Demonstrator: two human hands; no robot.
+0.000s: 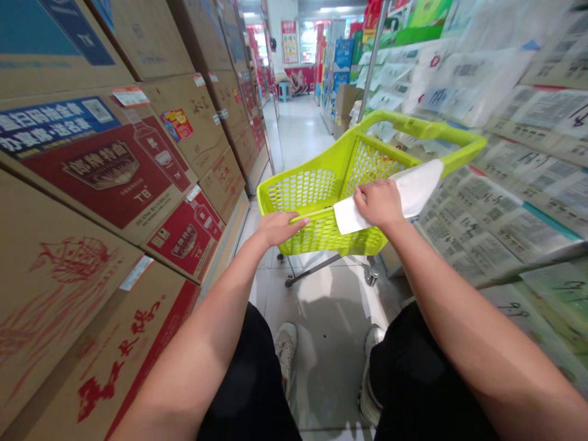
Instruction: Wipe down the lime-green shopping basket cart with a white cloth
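Note:
A lime-green plastic shopping cart stands sideways before me on its grey metal legs and small casters. My left hand grips the near rim at the left corner, thumb laid along the edge and the fingers partly hidden behind it. Farther right on the same rim, my right hand is closed over a white cloth, pressing it against the basket's side. The cloth drapes toward the push handle; whether it is fabric or thick paper I cannot tell. Through the perforated walls no goods show in the basket.
Stacked cardboard cartons wall the aisle on the left. Packs of tissue paper with handwritten prices fill the right side. A metal post rises behind the cart. The tiled floor runs back to a blue stool.

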